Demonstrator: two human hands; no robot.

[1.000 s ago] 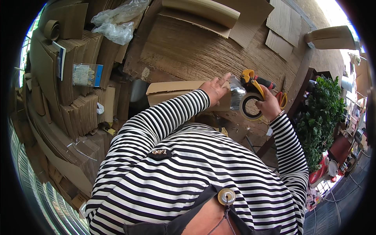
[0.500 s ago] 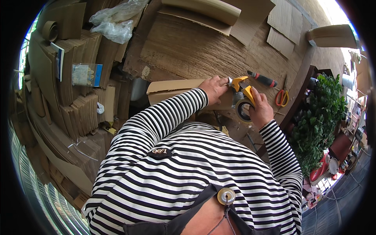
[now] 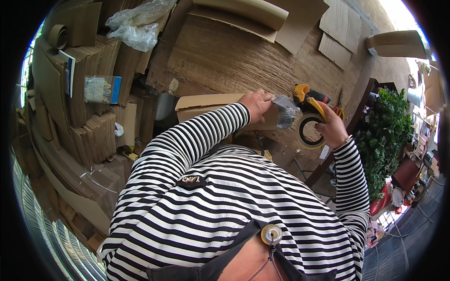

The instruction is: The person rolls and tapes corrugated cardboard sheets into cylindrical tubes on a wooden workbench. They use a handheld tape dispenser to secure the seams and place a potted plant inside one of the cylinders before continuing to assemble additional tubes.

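My left hand [image 3: 257,106] grips the right end of a long, narrow cardboard box [image 3: 206,101] at the table's near edge. Beyond its fingers, clear tape [image 3: 284,112] lies over the box end and reaches toward the dispenser. My right hand [image 3: 333,129] is closed round a yellow tape dispenser [image 3: 302,91], holding it to the right of the box. The large tape roll [image 3: 302,139] hangs on its near side. A red-and-black handled tool [image 3: 324,97] lies just behind the dispenser, partly covered. Orange-handled scissors [image 3: 341,113] show only in part behind my right hand.
A wooden table [image 3: 225,61] spreads ahead, with a folded cardboard piece [image 3: 239,16] and flat sheets [image 3: 341,28] at its far side. Stacked cardboard [image 3: 89,131] and a clear plastic bag [image 3: 140,28] stand at left. Green foliage [image 3: 382,136] borders the right.
My right hand has drawn the tape dispenser rightward, away from the box end, and a strip of clear tape now shows there. My left hand stays on the box.
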